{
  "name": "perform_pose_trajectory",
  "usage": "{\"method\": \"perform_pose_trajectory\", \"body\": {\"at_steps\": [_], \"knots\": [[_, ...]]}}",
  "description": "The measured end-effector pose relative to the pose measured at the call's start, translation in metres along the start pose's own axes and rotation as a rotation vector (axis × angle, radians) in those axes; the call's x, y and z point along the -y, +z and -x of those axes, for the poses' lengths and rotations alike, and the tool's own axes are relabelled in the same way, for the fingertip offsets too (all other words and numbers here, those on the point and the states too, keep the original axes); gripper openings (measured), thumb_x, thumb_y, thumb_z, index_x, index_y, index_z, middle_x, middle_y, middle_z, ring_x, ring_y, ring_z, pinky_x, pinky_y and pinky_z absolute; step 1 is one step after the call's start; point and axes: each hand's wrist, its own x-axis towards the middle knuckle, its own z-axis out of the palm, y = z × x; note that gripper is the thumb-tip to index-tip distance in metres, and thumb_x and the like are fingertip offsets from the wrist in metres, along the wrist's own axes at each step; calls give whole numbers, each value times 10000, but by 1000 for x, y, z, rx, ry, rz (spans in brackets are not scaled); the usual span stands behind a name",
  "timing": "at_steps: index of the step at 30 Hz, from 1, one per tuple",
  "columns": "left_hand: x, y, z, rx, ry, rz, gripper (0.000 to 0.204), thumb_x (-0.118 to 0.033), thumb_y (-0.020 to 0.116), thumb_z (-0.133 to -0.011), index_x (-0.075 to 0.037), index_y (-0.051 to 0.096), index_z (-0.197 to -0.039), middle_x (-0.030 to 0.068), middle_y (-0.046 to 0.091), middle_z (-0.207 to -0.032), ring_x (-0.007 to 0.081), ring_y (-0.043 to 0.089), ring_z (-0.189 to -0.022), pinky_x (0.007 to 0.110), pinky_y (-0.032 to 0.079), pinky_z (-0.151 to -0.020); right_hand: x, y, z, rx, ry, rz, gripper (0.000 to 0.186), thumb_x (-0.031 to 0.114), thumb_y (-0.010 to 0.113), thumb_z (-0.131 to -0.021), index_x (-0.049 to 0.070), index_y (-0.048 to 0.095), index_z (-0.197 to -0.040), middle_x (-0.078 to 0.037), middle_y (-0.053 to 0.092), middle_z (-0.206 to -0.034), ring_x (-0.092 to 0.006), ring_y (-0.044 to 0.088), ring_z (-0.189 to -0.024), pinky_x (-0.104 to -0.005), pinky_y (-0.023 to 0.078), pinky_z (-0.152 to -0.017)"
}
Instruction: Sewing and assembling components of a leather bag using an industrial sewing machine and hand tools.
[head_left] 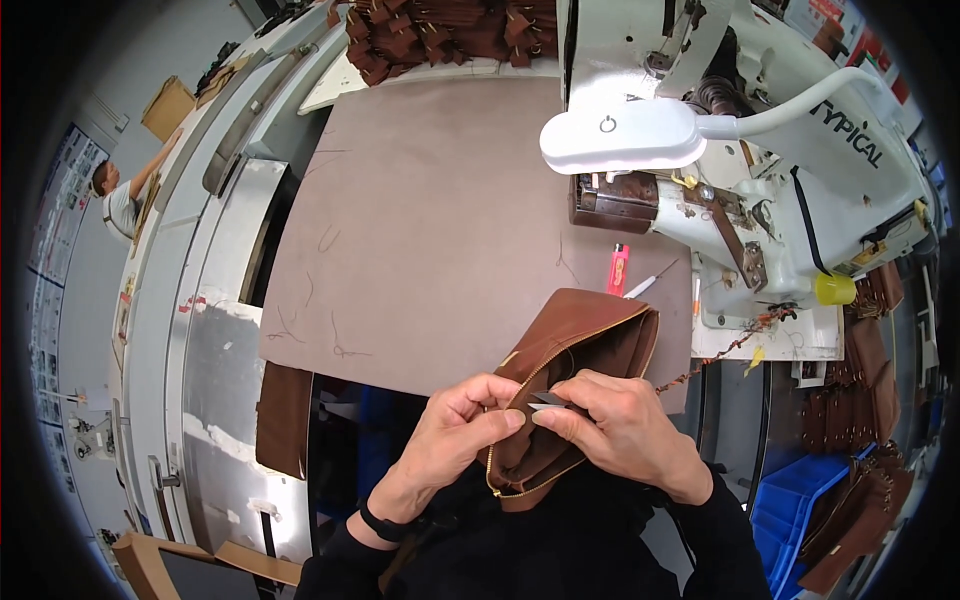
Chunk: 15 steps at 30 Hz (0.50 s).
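Note:
A brown leather pouch (585, 330) with a gold zipper lies at the near edge of the brown work mat (430, 220), partly over my lap. My left hand (455, 435) pinches the pouch's zipper edge between thumb and fingers. Touching it from the right, my right hand (625, 425) holds small metal snips (548, 400) with their tips at the zipper. Both hands meet over the open mouth of the pouch.
A white sewing machine (800, 190) with a white lamp (625, 135) stands at the right. A pink lighter (618, 268) lies on the mat. Brown leather pieces (440, 30) are piled at the back. Blue bins (800, 495) sit lower right. Another person (120, 200) works far left.

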Motion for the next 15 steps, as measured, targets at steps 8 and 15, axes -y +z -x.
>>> {"method": "perform_pose_trajectory", "body": {"at_steps": [8, 15], "knots": [[0, 3, 0, -8, -10, 5, 209, -63, 650, -971, -9, 658, -1173, -3, 671, -936, 24, 591, -782, 191, 476, -660, -1, 6, 1, -86, -40, 105, 213, 234, 732, -936, 25, 697, -917, -81, 616, -731, -273, 642, -593, -379, 500, -497], [1, 3, 0, -7, -5, -27, 187, -60, 650, -970, -17, 662, -1152, -23, 651, -904, 8, 558, -749, 186, 449, -636, 0, 7, 2, -109, -75, 170, 200, 234, 736, -932, 53, 684, -866, -63, 575, -696, -254, 622, -564, -373, 488, -481]]}}
